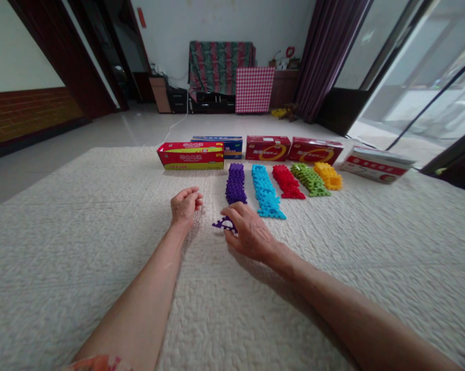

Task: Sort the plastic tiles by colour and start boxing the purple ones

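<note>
My right hand (248,232) pinches a purple triangular interlocking plastic piece (218,224) with a rounded cutout, just in front of the purple row. Part of that piece is hidden behind my fingers. My left hand (185,207) rests on the quilted cover to the left, fingers curled in, with nothing showing in them. Ahead runs a row of overlapping purple pieces (235,183). To its right are similar rows of light blue pieces (265,191), red pieces (287,182), green pieces (310,180) and yellow pieces (328,176).
Behind the rows stand a red and yellow box (191,156), a blue box (233,148), two dark red boxes (267,148) (315,150) and a white and red box (377,164). A cream quilted cover (81,237) lies under everything. Beyond is a tiled floor (132,129).
</note>
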Action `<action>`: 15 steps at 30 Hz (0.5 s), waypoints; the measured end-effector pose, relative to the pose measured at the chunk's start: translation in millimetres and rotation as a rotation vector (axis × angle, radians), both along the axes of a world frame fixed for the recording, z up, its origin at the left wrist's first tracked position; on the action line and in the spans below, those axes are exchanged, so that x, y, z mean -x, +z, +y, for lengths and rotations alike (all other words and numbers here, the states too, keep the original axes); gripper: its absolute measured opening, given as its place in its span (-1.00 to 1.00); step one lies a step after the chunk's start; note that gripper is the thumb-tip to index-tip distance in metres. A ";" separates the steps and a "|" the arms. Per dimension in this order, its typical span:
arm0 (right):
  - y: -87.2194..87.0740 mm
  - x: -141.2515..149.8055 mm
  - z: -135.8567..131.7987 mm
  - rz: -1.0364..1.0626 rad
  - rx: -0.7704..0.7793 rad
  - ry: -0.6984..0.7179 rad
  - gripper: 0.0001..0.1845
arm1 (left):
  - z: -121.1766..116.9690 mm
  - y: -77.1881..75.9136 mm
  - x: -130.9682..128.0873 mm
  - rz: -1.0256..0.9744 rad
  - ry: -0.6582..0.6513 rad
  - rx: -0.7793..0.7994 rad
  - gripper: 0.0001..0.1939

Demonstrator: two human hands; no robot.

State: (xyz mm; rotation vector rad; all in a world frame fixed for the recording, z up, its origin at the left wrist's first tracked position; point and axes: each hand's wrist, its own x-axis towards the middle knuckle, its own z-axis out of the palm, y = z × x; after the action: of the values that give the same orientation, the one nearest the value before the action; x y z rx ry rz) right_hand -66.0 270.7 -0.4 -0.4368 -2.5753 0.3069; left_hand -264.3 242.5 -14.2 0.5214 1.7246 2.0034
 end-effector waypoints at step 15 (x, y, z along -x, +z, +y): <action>-3.4 -9.6 15.0 0.000 -0.126 -0.093 -0.51 | -0.6 1.5 -0.2 -0.012 -0.003 0.009 -0.67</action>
State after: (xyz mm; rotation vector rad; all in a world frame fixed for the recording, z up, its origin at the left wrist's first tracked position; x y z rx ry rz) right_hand -56.4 285.7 -3.8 -0.5072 -2.5473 0.1107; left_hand -264.1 241.9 -12.7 0.5069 1.7242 1.9916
